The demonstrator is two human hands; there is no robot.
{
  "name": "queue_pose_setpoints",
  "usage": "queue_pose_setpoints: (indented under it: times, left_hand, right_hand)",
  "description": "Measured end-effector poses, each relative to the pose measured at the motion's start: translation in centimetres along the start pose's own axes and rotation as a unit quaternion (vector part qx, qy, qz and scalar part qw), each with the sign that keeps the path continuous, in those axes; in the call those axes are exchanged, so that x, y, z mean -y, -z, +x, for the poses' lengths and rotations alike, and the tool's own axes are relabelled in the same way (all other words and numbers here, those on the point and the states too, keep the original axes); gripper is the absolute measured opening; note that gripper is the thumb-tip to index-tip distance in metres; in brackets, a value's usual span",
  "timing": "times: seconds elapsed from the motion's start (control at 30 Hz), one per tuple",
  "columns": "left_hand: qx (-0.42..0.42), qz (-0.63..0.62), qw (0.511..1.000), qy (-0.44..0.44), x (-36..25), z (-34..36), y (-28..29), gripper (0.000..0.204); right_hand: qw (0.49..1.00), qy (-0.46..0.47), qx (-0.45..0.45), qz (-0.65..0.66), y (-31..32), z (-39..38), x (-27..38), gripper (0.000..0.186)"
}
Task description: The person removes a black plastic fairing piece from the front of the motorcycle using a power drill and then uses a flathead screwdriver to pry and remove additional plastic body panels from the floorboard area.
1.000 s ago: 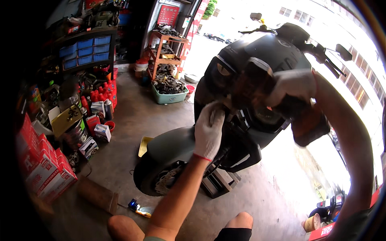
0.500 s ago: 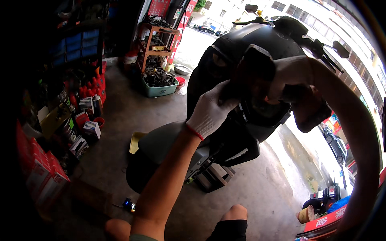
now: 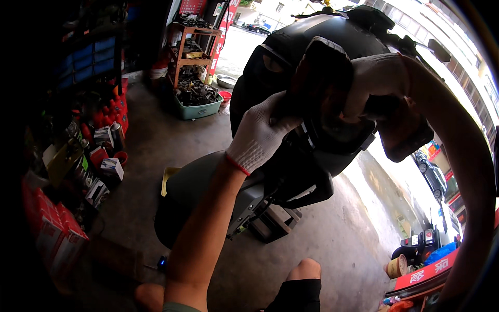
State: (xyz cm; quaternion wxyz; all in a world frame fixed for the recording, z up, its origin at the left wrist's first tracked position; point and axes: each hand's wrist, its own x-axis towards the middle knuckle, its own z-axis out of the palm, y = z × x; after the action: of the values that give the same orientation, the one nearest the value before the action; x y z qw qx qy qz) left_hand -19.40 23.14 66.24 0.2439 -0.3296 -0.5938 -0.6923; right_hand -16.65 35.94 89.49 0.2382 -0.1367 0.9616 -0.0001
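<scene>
A dark motor scooter (image 3: 208, 182) stands in front of me, its seat toward the left and its handlebars at the far right. My right hand (image 3: 379, 80), in a white knit glove, is wrapped round the handle of a dark cordless power driver (image 3: 325, 67), whose battery block hangs below the fist. My left hand (image 3: 257, 132), in a matching glove with a red cuff, is closed beside the tool's front, against the scooter's dark body. Shadow hides what its fingers grip, and the tool's tip is also out of sight.
A wooden rack (image 3: 192, 47) and a green tub (image 3: 200, 109) of dark parts stand at the back. Bottles, boxes and red cartons (image 3: 54, 229) line the left. A stand (image 3: 273, 223) sits by the scooter. A small blue-lit object (image 3: 162, 262) lies on the floor.
The whole view has shifted slightly, so the scooter and surroundings sit a little further left and mostly higher. Both hands keep their places at the scooter, and the power driver stays in my right hand.
</scene>
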Motion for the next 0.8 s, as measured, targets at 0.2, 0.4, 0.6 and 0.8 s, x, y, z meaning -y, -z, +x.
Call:
queue_pose_setpoints:
  times: [0.2,0.4,0.6,0.8]
  left_hand:
    - [-0.006,-0.015,1.000,0.017,-0.1,-0.5,0.1,0.043]
    - [0.001,-0.036,0.999,0.020,-0.2,-0.5,0.2,0.041]
    - [0.003,-0.069,0.997,0.030,-0.1,-0.5,0.2,0.040]
    - [0.003,-0.069,0.997,0.027,-0.1,-0.5,0.2,0.039]
  right_hand:
    - [0.996,0.018,-0.048,-0.076,-0.5,-0.5,0.8,0.055]
    - [0.998,-0.026,-0.053,-0.024,-0.6,-0.7,1.3,0.056]
    - [0.998,-0.017,-0.042,-0.041,-0.5,-0.9,1.6,0.049]
    - [0.999,-0.026,-0.034,-0.017,-0.3,-1.2,2.1,0.053]
